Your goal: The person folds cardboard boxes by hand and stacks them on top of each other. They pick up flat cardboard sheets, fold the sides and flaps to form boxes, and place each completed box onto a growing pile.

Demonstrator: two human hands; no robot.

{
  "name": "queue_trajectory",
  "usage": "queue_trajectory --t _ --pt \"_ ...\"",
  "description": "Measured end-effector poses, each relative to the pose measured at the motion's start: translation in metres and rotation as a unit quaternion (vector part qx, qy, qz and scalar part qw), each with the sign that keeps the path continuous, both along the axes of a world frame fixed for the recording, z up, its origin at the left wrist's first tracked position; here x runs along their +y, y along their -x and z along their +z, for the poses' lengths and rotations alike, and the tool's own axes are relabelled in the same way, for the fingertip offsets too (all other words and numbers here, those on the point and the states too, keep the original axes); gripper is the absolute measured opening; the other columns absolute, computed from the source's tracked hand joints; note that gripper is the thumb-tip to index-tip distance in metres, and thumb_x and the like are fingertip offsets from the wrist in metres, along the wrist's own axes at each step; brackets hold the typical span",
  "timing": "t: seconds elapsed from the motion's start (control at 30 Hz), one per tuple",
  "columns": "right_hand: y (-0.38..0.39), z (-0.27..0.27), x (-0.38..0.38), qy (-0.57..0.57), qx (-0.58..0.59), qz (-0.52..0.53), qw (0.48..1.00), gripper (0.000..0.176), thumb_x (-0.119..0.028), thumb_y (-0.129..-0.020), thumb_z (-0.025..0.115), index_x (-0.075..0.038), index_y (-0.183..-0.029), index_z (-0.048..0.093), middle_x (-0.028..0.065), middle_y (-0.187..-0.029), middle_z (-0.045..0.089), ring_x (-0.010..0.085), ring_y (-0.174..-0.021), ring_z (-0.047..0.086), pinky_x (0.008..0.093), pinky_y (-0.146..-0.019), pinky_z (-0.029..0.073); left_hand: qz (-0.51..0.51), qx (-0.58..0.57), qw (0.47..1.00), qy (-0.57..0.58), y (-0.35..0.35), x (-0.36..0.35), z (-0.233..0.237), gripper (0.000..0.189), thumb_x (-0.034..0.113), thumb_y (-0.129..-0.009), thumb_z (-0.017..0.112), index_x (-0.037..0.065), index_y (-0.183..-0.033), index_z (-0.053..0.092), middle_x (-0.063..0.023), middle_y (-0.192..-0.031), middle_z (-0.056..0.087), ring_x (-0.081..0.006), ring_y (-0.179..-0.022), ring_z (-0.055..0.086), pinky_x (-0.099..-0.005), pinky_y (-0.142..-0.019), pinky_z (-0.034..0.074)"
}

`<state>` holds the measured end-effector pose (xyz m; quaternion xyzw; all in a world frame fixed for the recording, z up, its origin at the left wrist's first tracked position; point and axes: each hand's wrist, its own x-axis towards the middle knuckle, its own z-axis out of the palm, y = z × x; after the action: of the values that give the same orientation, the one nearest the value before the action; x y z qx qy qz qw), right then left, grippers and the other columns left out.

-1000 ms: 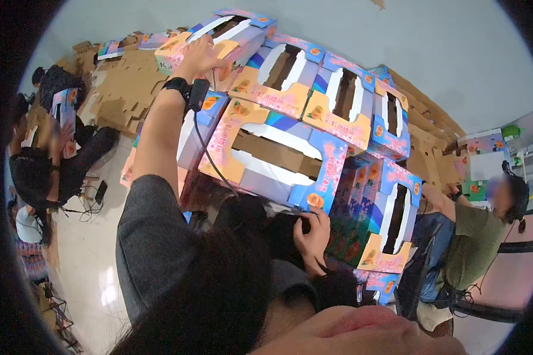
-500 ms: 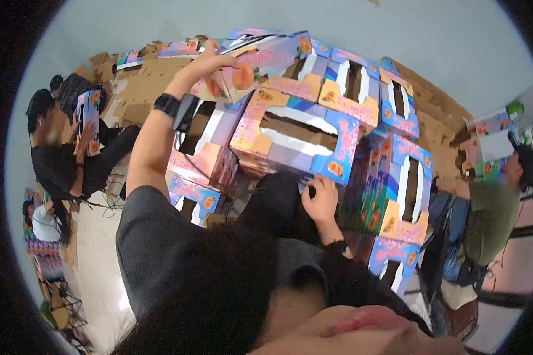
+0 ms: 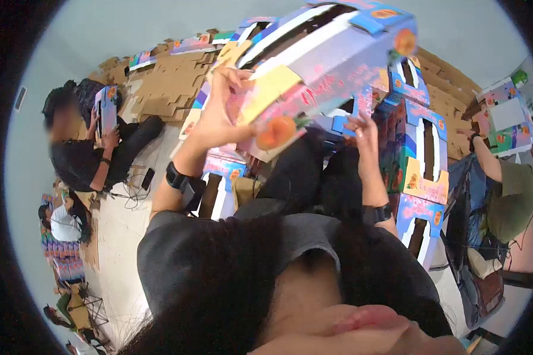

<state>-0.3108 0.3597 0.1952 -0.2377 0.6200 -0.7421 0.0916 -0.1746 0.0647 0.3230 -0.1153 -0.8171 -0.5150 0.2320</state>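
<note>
A printed peach carton (image 3: 337, 77), blue and pink with a white-edged slot along its top, is raised and tilted in front of me. My left hand (image 3: 216, 118) grips its near left end, thumb by the peach picture and fingers on the yellow flap. Below the carton's right side, my right hand (image 3: 366, 139) is raised with its fingers apart, nothing visible in them. Its fingertips are close to a blue carton flap beneath. Stacked cartons (image 3: 423, 148) stand right of that hand, and another carton (image 3: 219, 183) is beside my left wrist.
At the left a seated person (image 3: 77, 148) holds a similar carton (image 3: 106, 109). Another person (image 3: 515, 195) at the right reaches towards cartons (image 3: 503, 118). Flattened brown cardboard (image 3: 172, 83) lies behind, and cables (image 3: 133, 192) trail across the floor.
The carton in my left hand has come up and right, and now looks larger, covering much of the stack. My right hand has risen from the stack's front edge, its fingers spreading.
</note>
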Motion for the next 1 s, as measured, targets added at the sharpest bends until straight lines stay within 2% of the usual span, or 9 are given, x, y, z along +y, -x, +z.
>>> queue_trajectory --t 0.03,0.1,0.2,0.3,0.43,0.6,0.7,0.77,1.0 --pt "0.000 0.014 -0.002 0.038 0.000 0.044 0.998 0.073 -0.047 -0.089 0.054 -0.005 -0.141 0.026 0.0141 -0.125 0.047 0.0248 -0.116 0.049 0.0381 -0.091 0.045 -0.018 0.007 1.000 0.010 -0.008 0.007 -0.001 0.070 0.017 -0.056 0.078 0.012 -0.105 0.028 -0.0136 -0.120 0.041 -0.0227 -0.119 0.037 -0.0358 -0.106 0.024" --pt "-0.004 0.022 -0.004 0.197 -0.070 0.070 0.975 0.080 -0.050 -0.087 0.055 -0.006 -0.143 0.021 0.0125 -0.127 0.045 0.0244 -0.115 0.049 0.0376 -0.090 0.045 -0.032 0.019 0.999 -0.010 -0.024 0.026 -0.003 0.071 0.020 -0.054 0.078 0.012 -0.105 0.029 -0.0153 -0.120 0.041 -0.0251 -0.120 0.037 -0.0376 -0.105 0.026" --pt "-0.032 0.069 -0.004 0.285 -0.013 0.066 0.956 0.080 -0.050 -0.086 0.057 -0.010 -0.144 0.019 0.0092 -0.126 0.044 0.0236 -0.112 0.050 0.0373 -0.091 0.045 -0.006 0.079 0.997 0.026 -0.040 0.049 -0.010 0.069 0.025 -0.052 0.079 0.010 -0.103 0.035 -0.0168 -0.119 0.044 -0.0300 -0.116 0.042 -0.0407 -0.102 0.028" --pt "-0.028 0.065 0.013 0.232 -0.026 -0.075 0.969 0.073 -0.055 -0.086 0.051 -0.011 -0.140 0.029 0.0072 -0.123 0.050 0.0221 -0.108 0.051 0.0399 -0.088 0.045 0.039 0.123 0.969 0.213 -0.057 0.057 -0.008 0.067 0.031 -0.052 0.080 0.010 -0.100 0.039 -0.0182 -0.118 0.046 -0.0343 -0.114 0.044 -0.0453 -0.103 0.026" --pt "-0.037 0.072 0.043 0.313 -0.117 -0.112 0.936 0.058 -0.055 -0.090 0.047 -0.013 -0.129 0.040 0.0067 -0.119 0.055 0.0220 -0.103 0.055 0.0401 -0.083 0.045 0.038 0.110 0.946 0.303 -0.080 0.062 -0.009 0.064 0.033 -0.051 0.079 0.011 -0.097 0.040 -0.0182 -0.119 0.047 -0.0386 -0.119 0.043 -0.0539 -0.103 0.023" --pt "-0.048 0.062 0.070 0.258 -0.172 -0.025 0.950 0.054 -0.052 -0.089 0.050 -0.014 -0.128 0.047 0.0047 -0.122 0.056 0.0242 -0.110 0.055 0.0443 -0.084 0.046 0.024 0.095 0.936 0.339 -0.101 0.059 -0.030 0.061 0.030 -0.053 0.077 0.012 -0.101 0.044 -0.0179 -0.123 0.047 -0.0359 -0.122 0.043 -0.0553 -0.104 0.021" --pt "-0.049 0.046 0.067 0.226 -0.193 -0.015 0.955 0.055 -0.047 -0.088 0.057 -0.010 -0.128 0.044 0.0056 -0.116 0.058 0.0198 -0.099 0.060 0.0362 -0.073 0.050 0.028 0.086 0.931 0.354 -0.109 0.056 -0.036 0.059 0.027 -0.055 0.076 0.013 -0.103 0.045 -0.0177 -0.125 0.047 -0.0360 -0.124 0.041 -0.0545 -0.106 0.020" --pt "-0.041 0.035 0.062 0.216 -0.199 -0.030 0.955 0.054 -0.042 -0.084 0.059 -0.010 -0.126 0.047 0.0060 -0.118 0.059 0.0217 -0.105 0.058 0.0404 -0.081 0.048 0.037 0.074 0.928 0.364 -0.115 0.055 -0.040 0.059 0.027 -0.055 0.076 0.013 -0.104 0.046 -0.0175 -0.126 0.046 -0.0363 -0.126 0.040 -0.0537 -0.108 0.019" --pt "-0.043 0.025 0.037 0.218 -0.224 -0.108 0.944 0.050 -0.035 -0.077 0.062 -0.011 -0.120 0.054 0.0052 -0.114 0.061 0.0236 -0.106 0.058 0.0432 -0.088 0.047 0.128 0.095 0.916 0.369 -0.122 0.057 -0.071 0.089 0.041 -0.057 0.082 0.015 -0.129 0.038 -0.0214 -0.143 0.030 -0.0409 -0.137 0.023 -0.0564 -0.111 0.010"
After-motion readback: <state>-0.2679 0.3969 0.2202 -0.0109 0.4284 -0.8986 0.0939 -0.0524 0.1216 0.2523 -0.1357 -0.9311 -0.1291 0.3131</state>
